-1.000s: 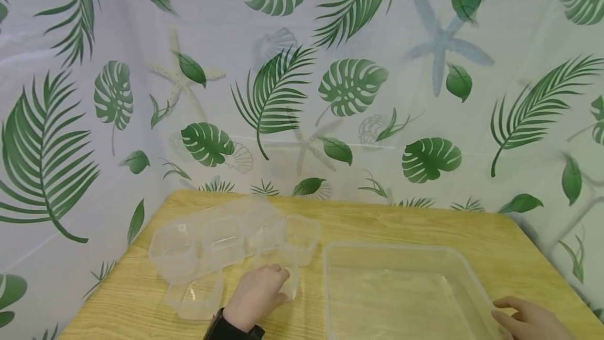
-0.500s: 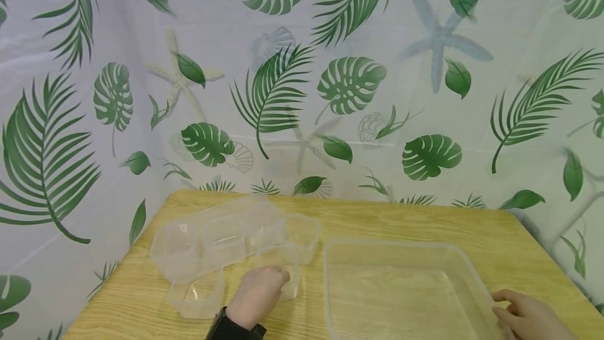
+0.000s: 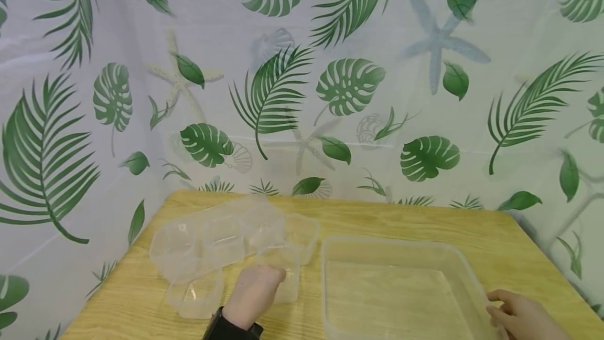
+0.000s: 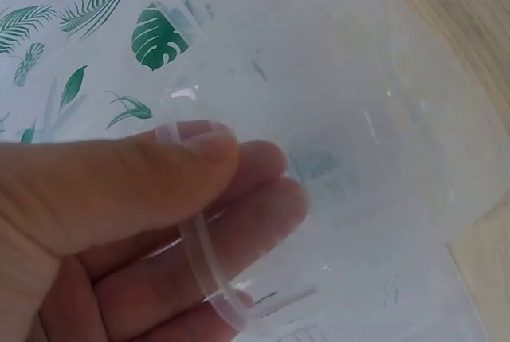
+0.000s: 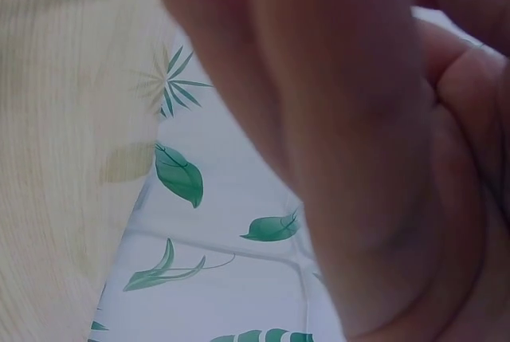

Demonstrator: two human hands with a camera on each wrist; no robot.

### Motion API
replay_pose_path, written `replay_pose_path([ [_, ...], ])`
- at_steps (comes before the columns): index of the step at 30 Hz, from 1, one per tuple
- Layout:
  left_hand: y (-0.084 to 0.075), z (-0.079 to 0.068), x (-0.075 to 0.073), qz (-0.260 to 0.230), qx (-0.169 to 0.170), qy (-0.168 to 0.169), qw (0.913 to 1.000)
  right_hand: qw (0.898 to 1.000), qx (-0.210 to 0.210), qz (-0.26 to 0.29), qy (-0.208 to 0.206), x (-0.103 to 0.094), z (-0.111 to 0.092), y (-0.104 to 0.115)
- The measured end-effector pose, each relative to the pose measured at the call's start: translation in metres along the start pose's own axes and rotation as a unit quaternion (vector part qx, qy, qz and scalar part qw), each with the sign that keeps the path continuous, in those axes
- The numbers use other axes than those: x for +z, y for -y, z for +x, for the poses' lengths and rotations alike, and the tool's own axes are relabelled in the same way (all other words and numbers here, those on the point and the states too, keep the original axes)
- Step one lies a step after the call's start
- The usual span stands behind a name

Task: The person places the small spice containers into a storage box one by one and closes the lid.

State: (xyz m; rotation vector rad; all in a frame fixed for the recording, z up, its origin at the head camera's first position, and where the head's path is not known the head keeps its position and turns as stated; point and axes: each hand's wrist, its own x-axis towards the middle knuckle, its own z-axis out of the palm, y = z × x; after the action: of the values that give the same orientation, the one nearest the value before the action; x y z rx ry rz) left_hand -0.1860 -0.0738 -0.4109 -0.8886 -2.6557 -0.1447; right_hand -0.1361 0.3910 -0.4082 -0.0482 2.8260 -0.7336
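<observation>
In the head view my left hand (image 3: 255, 293), with a black band at its wrist, is at the near side of a small clear plastic container (image 3: 290, 282). The left wrist view shows the thumb and fingers pinching the rim of that container (image 4: 382, 159), thumb on one side and fingers on the other. At the right, my right hand (image 3: 528, 316) holds the right side wall of a large, shallow clear plastic box (image 3: 389, 243), thumb and index finger at its rim. The right wrist view has mostly blurred fingers (image 5: 343, 119); their contact with the box is hidden there.
Several more clear containers stand close together on the left: one at the front (image 3: 195, 295), one at the back right (image 3: 304, 232), and a joined-looking group (image 3: 222, 235). A wooden table (image 3: 377, 219) carries everything. Leaf-printed sheeting (image 3: 358, 167) hangs behind and beside it.
The large box and my right hand have shifted slightly away from me and left. My left hand has turned a little at the small container, its fingers now more hidden.
</observation>
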Motion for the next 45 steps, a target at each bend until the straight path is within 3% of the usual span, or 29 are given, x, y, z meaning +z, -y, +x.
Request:
replay_pose_path([
  [7, -0.005, 0.003, -0.008, 0.019, -0.005, -0.033, 0.9993, 1.000, 0.010, -0.006, -0.009, -0.001, 0.003, -0.001],
  [17, -0.019, 0.008, -0.022, 0.034, 0.016, -0.143, 0.9889, 0.999, 0.036, 0.016, 0.001, -0.003, 0.004, 0.004],
  [23, -0.030, 0.011, -0.029, 0.046, 0.034, -0.209, 0.9761, 0.999, 0.039, 0.019, 0.004, -0.004, 0.003, 0.005],
  [30, -0.042, 0.019, -0.028, 0.018, 0.061, -0.285, 0.9563, 0.999, 0.040, 0.027, 0.009, -0.005, 0.002, 0.005],
  [38, -0.063, 0.030, -0.019, 0.003, 0.111, -0.296, 0.9487, 0.999, 0.033, 0.026, 0.009, -0.002, 0.003, 0.003],
  [45, -0.081, 0.034, -0.008, 0.003, 0.160, -0.261, 0.9520, 0.999, 0.028, 0.022, 0.006, 0.002, 0.002, 0.004],
])
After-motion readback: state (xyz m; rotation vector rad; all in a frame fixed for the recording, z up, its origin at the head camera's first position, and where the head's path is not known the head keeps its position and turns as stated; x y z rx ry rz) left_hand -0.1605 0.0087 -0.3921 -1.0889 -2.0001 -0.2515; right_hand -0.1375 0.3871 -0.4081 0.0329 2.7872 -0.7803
